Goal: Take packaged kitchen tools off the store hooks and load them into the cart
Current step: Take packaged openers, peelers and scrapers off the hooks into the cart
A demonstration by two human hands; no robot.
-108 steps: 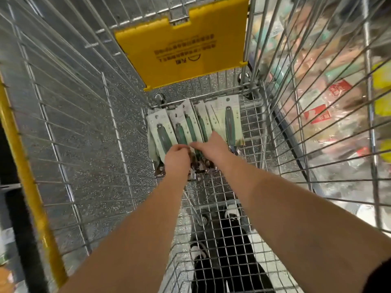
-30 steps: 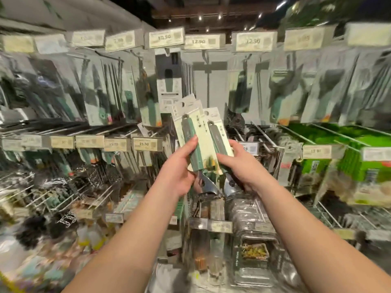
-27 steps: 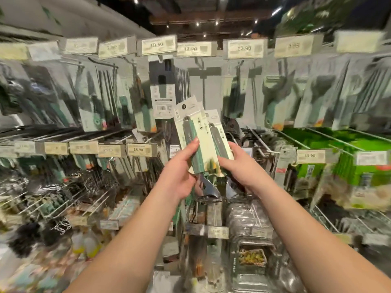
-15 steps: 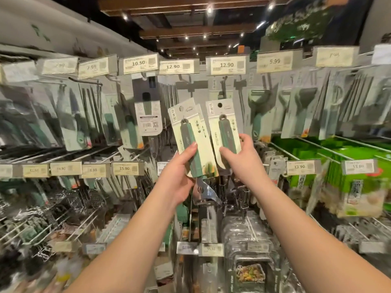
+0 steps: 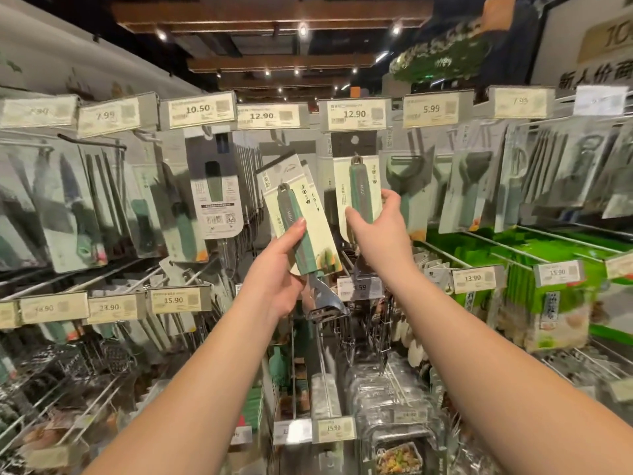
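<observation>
While the hook wall of carded kitchen tools (image 5: 466,186) fills the far side beneath its price tags (image 5: 354,114), the left hand (image 5: 274,279) grips a tilted carded peeler (image 5: 301,221), thumb across its green handle. Just right, the right hand (image 5: 380,231) pinches a second carded peeler (image 5: 359,186), raised under the 12.90 tag.

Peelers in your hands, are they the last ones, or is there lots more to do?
Done: the left hand grips a packaged peeler, clear of the hooks. In hand: the right hand holds a second pack by the 12.90 tag; whether it is off its hook is unclear. Left: both go to the cart, out of view, and more packs hang there.
</observation>
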